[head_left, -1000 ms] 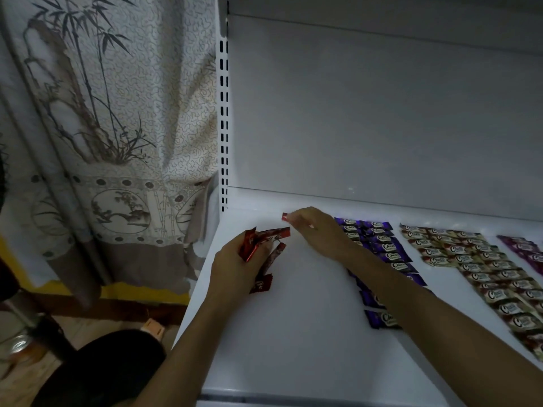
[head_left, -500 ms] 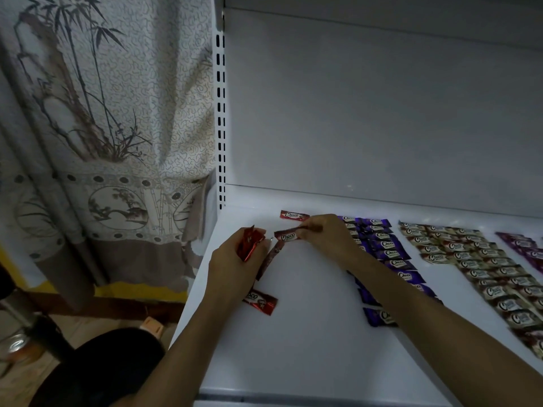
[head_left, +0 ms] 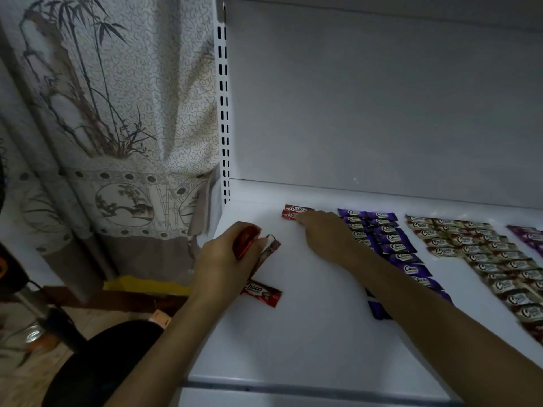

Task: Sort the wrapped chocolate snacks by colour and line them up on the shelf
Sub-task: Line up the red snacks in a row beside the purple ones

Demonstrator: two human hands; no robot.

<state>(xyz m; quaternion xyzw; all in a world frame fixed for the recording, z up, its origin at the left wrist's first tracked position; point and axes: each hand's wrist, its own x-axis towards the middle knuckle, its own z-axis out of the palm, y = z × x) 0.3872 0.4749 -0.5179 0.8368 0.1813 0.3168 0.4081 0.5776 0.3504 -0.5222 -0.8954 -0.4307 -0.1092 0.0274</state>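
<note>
Holding a small bunch of red foil-wrapped chocolate snacks in our left hand, fingers curled tight around them, just above the white metal shelf. Our right hand lies pretty flat, fingers straight, tips touching the nearer of the two red "Choco" bars lined up at the back of the shelf. One loose red bar lies flat by our left wrist. To the right we see blue-purple wrapped rows, then cream-and-brown rows, and dark purple ones at the edge. A bamboo-print curtain hangs left of the shelf.
</note>
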